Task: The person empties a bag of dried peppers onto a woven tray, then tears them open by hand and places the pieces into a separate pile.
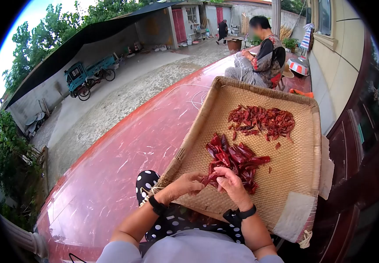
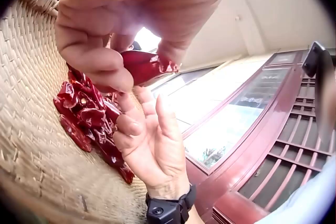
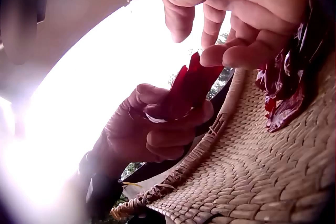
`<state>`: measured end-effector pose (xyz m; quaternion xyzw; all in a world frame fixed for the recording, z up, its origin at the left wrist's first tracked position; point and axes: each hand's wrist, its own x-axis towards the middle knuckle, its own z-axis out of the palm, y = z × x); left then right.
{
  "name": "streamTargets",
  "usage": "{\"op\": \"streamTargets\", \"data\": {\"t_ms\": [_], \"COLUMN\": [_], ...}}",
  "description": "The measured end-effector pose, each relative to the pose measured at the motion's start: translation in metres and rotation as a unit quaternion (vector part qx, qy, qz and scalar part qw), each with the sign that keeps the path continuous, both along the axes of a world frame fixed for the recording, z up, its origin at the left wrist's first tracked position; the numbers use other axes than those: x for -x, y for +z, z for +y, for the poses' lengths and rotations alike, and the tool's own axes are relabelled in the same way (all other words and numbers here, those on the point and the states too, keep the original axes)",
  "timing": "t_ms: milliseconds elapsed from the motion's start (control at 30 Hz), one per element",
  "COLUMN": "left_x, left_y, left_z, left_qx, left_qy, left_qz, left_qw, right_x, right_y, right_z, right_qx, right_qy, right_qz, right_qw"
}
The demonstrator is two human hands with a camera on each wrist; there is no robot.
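My left hand pinches a dried red chili pepper between thumb and fingers, close over the near edge of a woven tray. The chili's upper end looks split, with ragged edges, in the right wrist view. Right beside it is my right hand, its thumb apart from the fingers and its fingertips at the chili's torn edge. Just beyond both hands lies a heap of glossy whole-looking red chilies. Farther up the tray sits a second heap of smaller, crumpled chili pieces.
The tray rests over my lap on polka-dot trousers. A pale patch covers its near right corner. Ahead, a seated person bends over something. A reddish polished ledge runs along the left; a dark red door stands right.
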<state>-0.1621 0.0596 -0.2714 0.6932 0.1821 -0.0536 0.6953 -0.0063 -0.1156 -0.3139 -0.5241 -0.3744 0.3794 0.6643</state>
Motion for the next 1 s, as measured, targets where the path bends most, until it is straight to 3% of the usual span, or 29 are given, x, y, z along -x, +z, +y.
{"op": "streamTargets", "data": {"t_ms": [100, 300, 400, 533, 633, 700, 767, 833, 967, 1000], "left_x": [0.002, -0.002, -0.005, -0.004, -0.004, -0.006, -0.006, -0.003, 0.001, 0.001], "left_y": [-0.011, -0.028, -0.010, -0.029, -0.033, -0.037, -0.045, -0.054, -0.073, -0.075], "left_z": [-0.007, -0.007, -0.020, -0.018, -0.019, -0.019, -0.008, 0.000, 0.007, 0.010], "left_qx": [0.058, 0.180, 0.228, 0.114, 0.208, 0.278, 0.267, 0.291, 0.372, 0.395], "left_qy": [-0.007, 0.015, 0.057, 0.016, 0.074, 0.102, 0.114, 0.119, 0.152, 0.147], "left_qz": [-0.016, -0.009, 0.008, -0.010, -0.007, -0.061, -0.050, -0.058, -0.080, -0.092], "left_qw": [0.998, 0.984, 0.972, 0.993, 0.975, 0.953, 0.956, 0.948, 0.912, 0.902], "right_x": [0.006, 0.006, 0.003, 0.004, 0.003, 0.002, 0.004, 0.003, 0.015, 0.021], "right_y": [-0.005, -0.009, -0.014, -0.009, -0.008, -0.002, -0.002, -0.005, 0.006, 0.019], "right_z": [0.003, 0.006, 0.008, 0.008, 0.007, 0.004, 0.005, 0.006, 0.002, 0.001], "right_qx": [0.008, -0.022, -0.027, -0.026, -0.033, -0.037, -0.035, -0.052, -0.012, 0.000], "right_qy": [-0.034, -0.019, -0.036, -0.069, -0.116, -0.114, -0.121, -0.090, 0.081, 0.107], "right_qz": [-0.049, 0.027, -0.014, -0.005, 0.028, 0.029, 0.022, 0.036, -0.044, -0.119], "right_qw": [0.998, 0.999, 0.999, 0.997, 0.992, 0.992, 0.992, 0.994, 0.996, 0.987]}}
